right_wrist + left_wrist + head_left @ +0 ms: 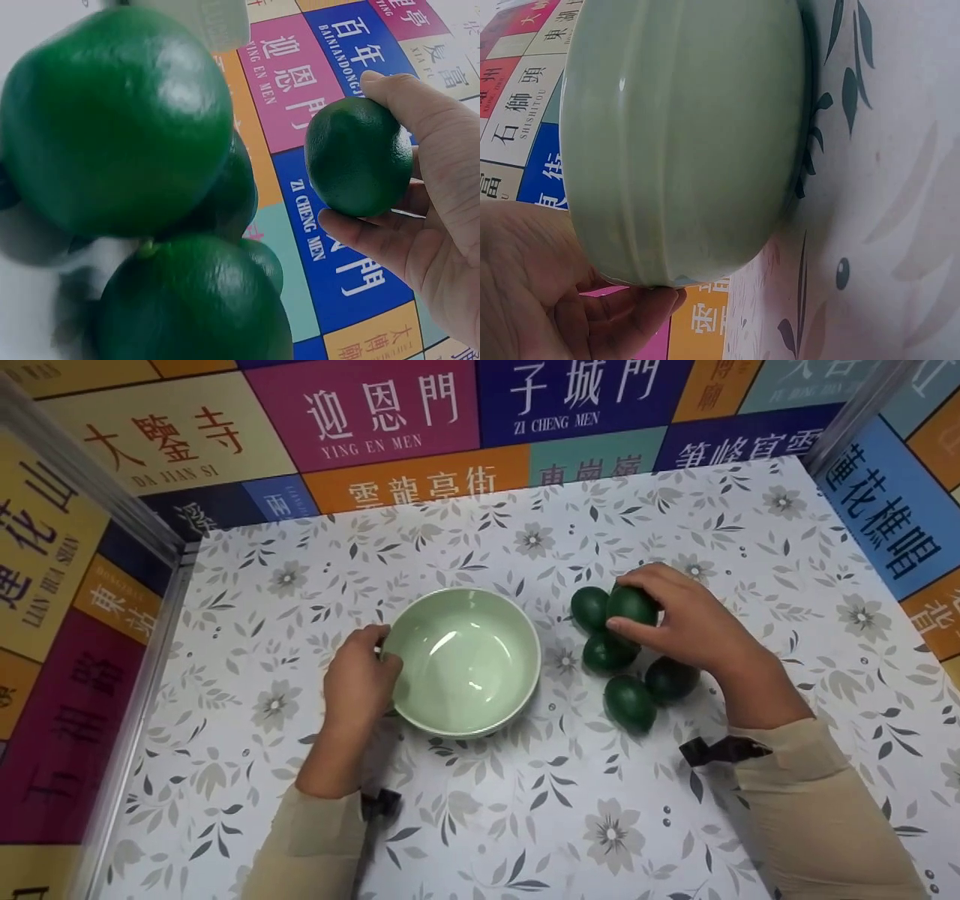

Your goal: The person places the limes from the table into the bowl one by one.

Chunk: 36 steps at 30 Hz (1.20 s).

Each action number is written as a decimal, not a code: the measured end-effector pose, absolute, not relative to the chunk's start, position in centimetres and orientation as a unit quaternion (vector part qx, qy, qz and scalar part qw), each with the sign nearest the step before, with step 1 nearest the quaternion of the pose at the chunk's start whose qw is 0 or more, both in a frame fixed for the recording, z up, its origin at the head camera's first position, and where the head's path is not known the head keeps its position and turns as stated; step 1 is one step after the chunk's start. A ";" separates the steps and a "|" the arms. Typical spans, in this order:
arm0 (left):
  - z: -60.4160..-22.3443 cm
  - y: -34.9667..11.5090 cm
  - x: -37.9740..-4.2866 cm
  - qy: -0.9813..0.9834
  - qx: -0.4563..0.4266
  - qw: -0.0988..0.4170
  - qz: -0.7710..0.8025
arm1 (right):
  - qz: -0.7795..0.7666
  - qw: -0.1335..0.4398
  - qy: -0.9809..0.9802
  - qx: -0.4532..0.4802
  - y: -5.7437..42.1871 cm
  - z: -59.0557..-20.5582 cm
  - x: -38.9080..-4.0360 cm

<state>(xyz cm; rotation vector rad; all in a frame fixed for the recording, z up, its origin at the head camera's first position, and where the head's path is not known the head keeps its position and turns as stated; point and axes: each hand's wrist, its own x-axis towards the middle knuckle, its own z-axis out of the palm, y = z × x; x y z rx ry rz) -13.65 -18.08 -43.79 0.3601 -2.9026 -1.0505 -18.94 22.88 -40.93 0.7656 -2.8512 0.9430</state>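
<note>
A pale green bowl [465,660] stands upright on the table. My left hand [358,679] holds it at its left side, fingers and thumb at the rim and outer wall [697,135]. To the right of the bowl, my right hand [686,619] grips a dark green lime [631,604] between thumb and fingers; in the right wrist view this held lime [358,156] shows apart from the others. Several more limes lie close together around and below that hand, among them one at the left [589,609] and one nearest me [630,703].
A white cloth with grey flowers and leaves covers the table [510,810]. Behind it and along both sides stand panels with coloured blocks of lettering [390,420]. A dark wrist strap [727,750] sits at the right sleeve.
</note>
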 end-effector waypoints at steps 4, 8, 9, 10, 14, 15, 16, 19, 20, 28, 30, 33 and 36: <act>-43.9 -18.0 -13.6 -0.934 0.117 0.020 -0.337 | 0.306 0.021 -0.917 0.255 22.5 -40.8 -19.0; -43.9 -18.0 -13.7 -0.935 0.117 0.022 -0.335 | 0.309 0.014 -0.916 0.254 22.1 -40.6 -19.0; -43.9 -18.0 -13.7 -0.935 0.117 0.022 -0.335 | 0.310 0.012 -0.916 0.254 22.0 -40.6 -19.0; -43.9 -18.0 -13.7 -0.935 0.116 0.022 -0.335 | 0.311 0.009 -0.916 0.253 21.9 -40.5 -19.0; -43.9 -18.1 -13.7 -0.934 0.114 0.022 -0.339 | 0.316 0.000 -0.915 0.251 21.5 -40.4 -18.9; -43.9 -18.1 -13.7 -0.933 0.113 0.022 -0.340 | 0.316 -0.001 -0.915 0.251 21.3 -40.3 -18.8; -43.9 -18.2 -13.7 -0.933 0.113 0.022 -0.341 | 0.316 -0.001 -0.915 0.251 21.2 -40.3 -18.8; -43.9 -18.2 -13.7 -0.933 0.111 0.021 -0.342 | 0.316 0.002 -0.913 0.259 20.8 -40.3 -18.7; -44.0 -18.2 -13.7 -0.933 0.110 0.020 -0.342 | 0.316 0.004 -0.912 0.262 20.7 -40.3 -18.7; -44.0 -18.3 -13.7 -0.929 0.105 0.012 -0.354 | 0.322 0.013 -0.902 0.288 19.5 -40.2 -18.6; -44.0 -18.3 -13.7 -0.928 0.105 0.010 -0.357 | 0.324 0.015 -0.900 0.292 19.2 -40.1 -18.5; -44.1 -18.3 -13.7 -0.926 0.104 0.009 -0.362 | 0.324 0.017 -0.899 0.295 18.9 -40.0 -18.5; -44.1 -18.3 -13.7 -0.926 0.106 0.010 -0.363 | 0.323 0.018 -0.897 0.302 18.4 -39.9 -18.4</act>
